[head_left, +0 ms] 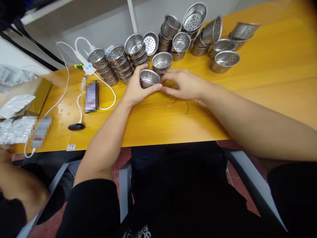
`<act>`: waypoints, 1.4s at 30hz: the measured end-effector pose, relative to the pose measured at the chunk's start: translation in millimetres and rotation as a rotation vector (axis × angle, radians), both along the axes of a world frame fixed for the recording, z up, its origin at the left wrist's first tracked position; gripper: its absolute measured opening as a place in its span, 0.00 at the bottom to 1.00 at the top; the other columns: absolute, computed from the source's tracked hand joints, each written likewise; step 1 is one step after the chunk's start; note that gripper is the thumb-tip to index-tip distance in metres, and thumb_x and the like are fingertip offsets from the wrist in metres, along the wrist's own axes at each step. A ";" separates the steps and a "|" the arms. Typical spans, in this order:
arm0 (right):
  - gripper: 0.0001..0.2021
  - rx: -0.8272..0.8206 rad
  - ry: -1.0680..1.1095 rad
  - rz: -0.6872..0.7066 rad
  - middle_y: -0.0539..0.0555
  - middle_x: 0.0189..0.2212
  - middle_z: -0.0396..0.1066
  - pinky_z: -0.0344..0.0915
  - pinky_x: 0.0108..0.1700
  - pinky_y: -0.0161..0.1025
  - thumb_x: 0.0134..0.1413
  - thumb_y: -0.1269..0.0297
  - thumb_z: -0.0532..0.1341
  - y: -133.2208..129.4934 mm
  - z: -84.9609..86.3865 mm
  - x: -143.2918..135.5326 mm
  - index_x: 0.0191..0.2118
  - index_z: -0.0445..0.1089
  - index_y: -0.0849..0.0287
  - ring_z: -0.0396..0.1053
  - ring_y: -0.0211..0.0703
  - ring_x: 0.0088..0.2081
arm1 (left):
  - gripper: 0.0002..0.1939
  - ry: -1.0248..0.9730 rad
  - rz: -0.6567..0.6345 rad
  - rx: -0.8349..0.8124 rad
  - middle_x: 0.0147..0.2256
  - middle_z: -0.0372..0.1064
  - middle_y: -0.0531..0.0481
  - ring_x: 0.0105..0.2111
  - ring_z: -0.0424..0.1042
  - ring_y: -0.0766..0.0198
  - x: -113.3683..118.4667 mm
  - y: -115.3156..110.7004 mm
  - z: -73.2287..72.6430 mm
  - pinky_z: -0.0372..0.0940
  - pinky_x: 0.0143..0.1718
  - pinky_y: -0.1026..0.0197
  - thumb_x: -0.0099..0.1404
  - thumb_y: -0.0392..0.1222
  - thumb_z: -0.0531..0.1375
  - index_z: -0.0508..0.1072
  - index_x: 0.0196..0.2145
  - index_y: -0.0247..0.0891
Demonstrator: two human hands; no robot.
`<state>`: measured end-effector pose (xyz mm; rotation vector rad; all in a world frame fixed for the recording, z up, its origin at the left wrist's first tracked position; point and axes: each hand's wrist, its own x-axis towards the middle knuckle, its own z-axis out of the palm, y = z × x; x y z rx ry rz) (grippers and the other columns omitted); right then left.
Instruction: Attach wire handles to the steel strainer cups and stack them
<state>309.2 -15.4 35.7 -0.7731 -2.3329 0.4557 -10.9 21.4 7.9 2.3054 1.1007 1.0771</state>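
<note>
My left hand (pixel 136 86) is wrapped round a small perforated metal cup (pixel 150 78), its thumb along the near side and the cup's mouth facing up towards me. At the cup's right side, my right hand (pixel 180 82) has its thumb and fingers drawn together, the thumb tip close to my left thumb. What the right fingers pinch, if anything, is too small to make out. Thin curved wires (pixel 187 109) lie on the table below my right hand. Just behind the held cup stands another perforated cup (pixel 162 62) on a stack.
Stacks of perforated cups (pixel 117 61) line the back of the yellow table (pixel 153 129), with more cups (pixel 225 61) to the right. Phones (pixel 91 96), white cables (pixel 115 96), a black oval object (pixel 76 127) and a cardboard box (pixel 37 96) lie left. Another person's arm (pixel 22 185) is at lower left.
</note>
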 end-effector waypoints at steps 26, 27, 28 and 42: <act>0.09 0.060 -0.011 0.186 0.61 0.58 0.77 0.77 0.61 0.53 0.80 0.57 0.69 -19.9 15.3 -8.1 0.56 0.82 0.54 0.78 0.57 0.52 | 0.51 0.101 -0.176 0.015 0.74 0.81 0.38 0.75 0.82 0.35 17.5 -29.9 22.5 0.77 0.82 0.33 0.68 0.73 0.82 0.74 0.78 0.49; 0.10 0.039 -0.009 0.178 0.61 0.58 0.77 0.78 0.62 0.55 0.82 0.53 0.70 -19.9 15.6 -8.1 0.55 0.81 0.53 0.78 0.58 0.52 | 0.52 0.105 -0.172 0.016 0.74 0.82 0.39 0.75 0.82 0.35 17.4 -29.3 22.5 0.77 0.82 0.33 0.68 0.75 0.82 0.75 0.78 0.49; 0.13 0.014 -0.008 0.166 0.61 0.58 0.77 0.79 0.62 0.57 0.83 0.48 0.71 -20.1 16.4 -8.1 0.54 0.81 0.52 0.78 0.59 0.52 | 0.52 0.107 -0.169 0.018 0.74 0.82 0.39 0.75 0.82 0.34 17.3 -28.8 22.6 0.77 0.83 0.33 0.67 0.76 0.82 0.75 0.78 0.50; 0.26 -0.070 0.066 -0.011 0.65 0.63 0.83 0.77 0.77 0.82 0.80 0.26 0.75 -21.8 27.5 -4.6 0.62 0.87 0.41 0.77 0.82 0.70 | 0.59 0.100 -0.131 0.026 0.76 0.80 0.34 0.79 0.79 0.31 16.9 -29.4 25.9 0.77 0.83 0.34 0.67 0.87 0.80 0.76 0.81 0.51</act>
